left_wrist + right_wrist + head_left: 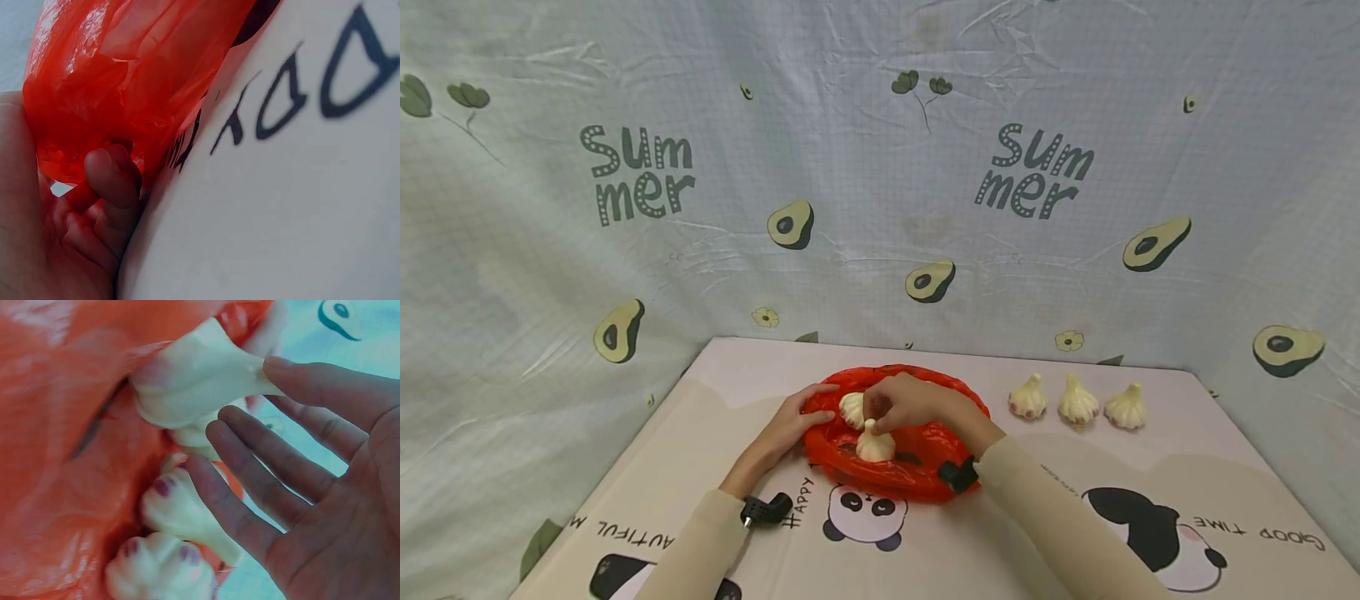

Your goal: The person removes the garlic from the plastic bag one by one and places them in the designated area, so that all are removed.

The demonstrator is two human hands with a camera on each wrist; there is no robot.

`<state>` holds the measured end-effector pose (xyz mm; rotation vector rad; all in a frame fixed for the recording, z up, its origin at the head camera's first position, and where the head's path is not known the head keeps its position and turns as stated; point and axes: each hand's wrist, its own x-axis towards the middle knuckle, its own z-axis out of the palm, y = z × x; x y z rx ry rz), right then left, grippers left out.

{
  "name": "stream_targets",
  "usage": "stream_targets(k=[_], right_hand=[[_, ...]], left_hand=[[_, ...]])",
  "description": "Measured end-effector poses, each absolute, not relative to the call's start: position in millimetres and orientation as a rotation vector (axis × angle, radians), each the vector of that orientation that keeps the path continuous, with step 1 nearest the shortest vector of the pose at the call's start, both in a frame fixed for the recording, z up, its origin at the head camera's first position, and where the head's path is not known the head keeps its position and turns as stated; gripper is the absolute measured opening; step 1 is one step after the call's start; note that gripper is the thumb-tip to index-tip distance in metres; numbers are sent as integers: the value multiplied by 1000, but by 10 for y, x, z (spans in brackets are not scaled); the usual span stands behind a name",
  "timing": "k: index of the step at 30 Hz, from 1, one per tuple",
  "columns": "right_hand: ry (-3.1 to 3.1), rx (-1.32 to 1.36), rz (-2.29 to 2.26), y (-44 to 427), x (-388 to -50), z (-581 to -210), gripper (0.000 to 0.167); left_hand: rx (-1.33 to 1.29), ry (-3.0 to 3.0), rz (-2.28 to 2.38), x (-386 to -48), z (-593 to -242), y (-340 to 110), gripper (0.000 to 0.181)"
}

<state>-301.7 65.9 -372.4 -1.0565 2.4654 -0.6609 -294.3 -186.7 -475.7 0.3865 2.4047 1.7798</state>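
Observation:
A red plastic bag (880, 482) lies spread open on the table. With thumb and curled fingers, my left hand (786, 427) grips the bag's left rim; the left wrist view shows the red plastic (137, 81) between them. Over the bag, my right hand (910, 402) pinches a garlic bulb (876, 446) by its stem, between thumb and forefinger, the other fingers extended. Another garlic bulb (852, 410) sits inside the bag, partly behind the right hand. In the right wrist view, the pinched garlic bulb (187, 378) is close to more bulbs (181, 503) with purple-spotted bases.
Three garlic bulbs (1078, 403) stand in a row on the table to the right of the bag. The table cover (865, 567) has printed pandas and lettering. A pale cloth (865, 167) with avocado prints hangs behind and at the sides.

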Motion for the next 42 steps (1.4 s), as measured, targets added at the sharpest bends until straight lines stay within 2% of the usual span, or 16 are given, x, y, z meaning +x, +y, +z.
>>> stream_targets(k=[16, 24, 37, 42], right_hand=[[2367, -899, -674, 628, -2982, -3885, 26], [2342, -918, -594, 609, -2997, -3909, 37], [2388, -912, -693, 742, -2981, -3806, 39], [2404, -949, -737, 837, -2967, -3771, 46]], left_hand=[[377, 2407, 1781, -2950, -4751, -1855, 48], [376, 2411, 1774, -2947, -4753, -1861, 49], [374, 2416, 1768, -2954, -4742, -1849, 49], [367, 2426, 1768, -2943, -4740, -1848, 49]])
